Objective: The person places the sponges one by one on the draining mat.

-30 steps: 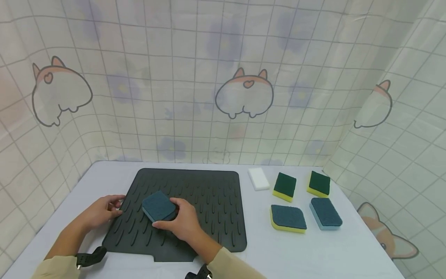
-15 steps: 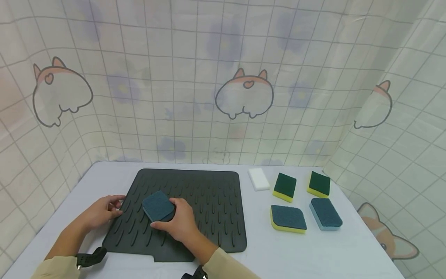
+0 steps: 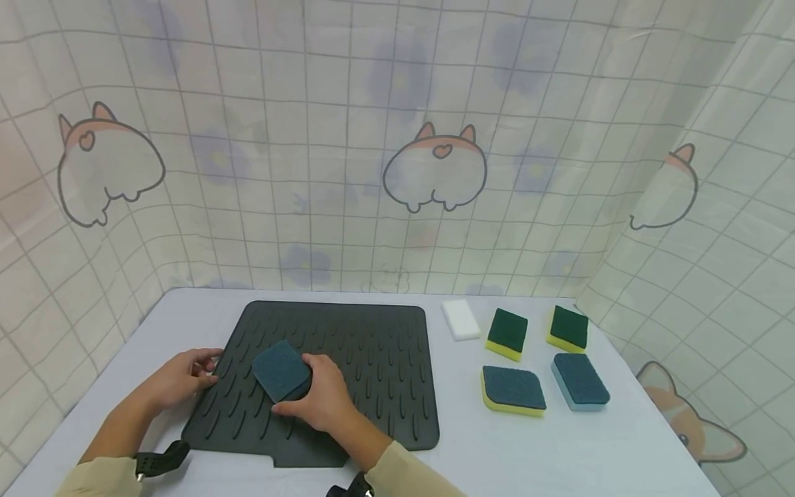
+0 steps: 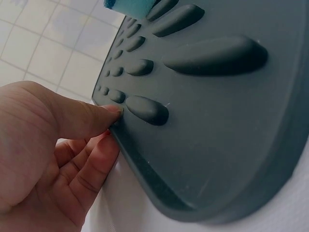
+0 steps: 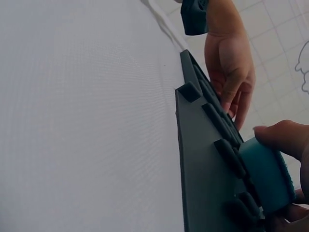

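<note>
Blue sponge, blocky and scratchy-topped, against dark ridged mat.

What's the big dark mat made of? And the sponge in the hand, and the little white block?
The mat: probably rubber or silicone, dull, with bumps that look moulded in. The sponge: likely foam, blue and smooth-sided, with a rough dark scrubbing layer on top. The white block: maybe foam, plain and matte; it's too small here to be sure.
</note>
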Action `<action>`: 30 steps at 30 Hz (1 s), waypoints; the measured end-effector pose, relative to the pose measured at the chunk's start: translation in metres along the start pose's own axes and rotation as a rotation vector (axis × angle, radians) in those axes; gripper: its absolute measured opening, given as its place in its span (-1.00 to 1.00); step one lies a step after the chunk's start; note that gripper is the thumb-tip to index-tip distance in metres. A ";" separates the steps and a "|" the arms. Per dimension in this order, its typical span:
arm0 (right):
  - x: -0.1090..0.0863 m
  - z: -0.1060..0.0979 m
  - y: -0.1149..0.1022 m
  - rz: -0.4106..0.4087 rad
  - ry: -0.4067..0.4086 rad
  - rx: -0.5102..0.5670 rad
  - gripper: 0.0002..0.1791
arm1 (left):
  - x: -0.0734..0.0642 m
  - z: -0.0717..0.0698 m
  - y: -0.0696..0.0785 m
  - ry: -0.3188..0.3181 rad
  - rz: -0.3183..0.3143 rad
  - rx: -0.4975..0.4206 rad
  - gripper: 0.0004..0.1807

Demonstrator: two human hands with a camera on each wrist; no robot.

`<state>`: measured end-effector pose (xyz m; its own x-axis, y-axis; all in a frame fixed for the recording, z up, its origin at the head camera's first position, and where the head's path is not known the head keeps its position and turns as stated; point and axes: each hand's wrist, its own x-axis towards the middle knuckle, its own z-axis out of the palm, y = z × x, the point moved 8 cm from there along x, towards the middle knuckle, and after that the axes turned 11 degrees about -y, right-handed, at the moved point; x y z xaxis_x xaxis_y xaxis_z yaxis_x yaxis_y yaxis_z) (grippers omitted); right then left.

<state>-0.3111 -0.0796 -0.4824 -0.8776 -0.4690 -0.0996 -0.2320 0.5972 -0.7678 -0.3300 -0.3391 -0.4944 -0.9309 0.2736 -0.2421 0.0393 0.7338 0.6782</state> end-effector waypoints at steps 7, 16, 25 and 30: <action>0.000 0.000 0.000 -0.012 0.005 -0.007 -0.06 | -0.001 0.000 0.000 0.002 0.003 0.007 -0.40; 0.000 0.000 0.002 0.015 0.057 0.085 -0.11 | -0.001 0.000 0.003 -0.002 -0.007 0.008 -0.40; 0.000 0.001 0.001 -0.025 0.061 0.137 -0.16 | -0.003 -0.001 0.005 -0.001 -0.015 0.020 -0.40; 0.001 0.004 0.003 -0.037 0.056 0.192 -0.23 | -0.003 -0.001 0.005 0.004 -0.017 0.018 -0.41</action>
<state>-0.3109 -0.0808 -0.4873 -0.8933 -0.4479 -0.0378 -0.1848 0.4426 -0.8775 -0.3271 -0.3368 -0.4900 -0.9331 0.2580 -0.2505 0.0297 0.7496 0.6612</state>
